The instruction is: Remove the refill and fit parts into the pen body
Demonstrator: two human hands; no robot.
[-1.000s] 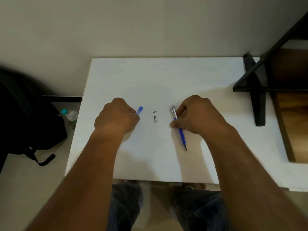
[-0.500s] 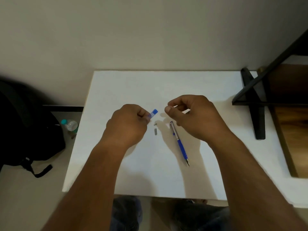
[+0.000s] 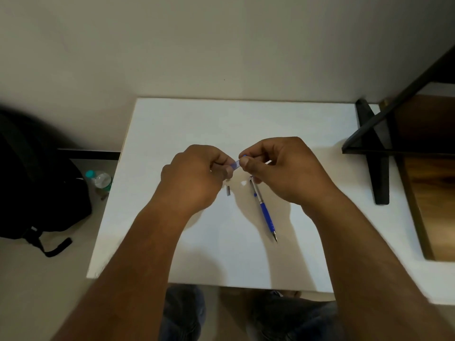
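Above the middle of the white table (image 3: pixel 172 124), my left hand (image 3: pixel 194 175) and my right hand (image 3: pixel 280 168) meet. Both pinch a small pale blue translucent piece (image 3: pixel 236 164) between their fingertips, and most of that piece is hidden. A blue and silver pen (image 3: pixel 263 207) lies on the table below my right hand, tip pointing toward me. A tiny dark metal cylinder (image 3: pixel 228 191) rests on the table between the hands, just left of the pen.
A black metal frame (image 3: pixel 379 148) stands on the table's right side beside a wooden surface (image 3: pixel 433 183). On the floor at the left are a black backpack (image 3: pixel 37 183) and a plastic bottle (image 3: pixel 99 180). My knees show below the table's near edge.
My right hand let go of the pen, which now lies on the table, and rose to meet my left hand. Both hands now pinch the small blue piece together.
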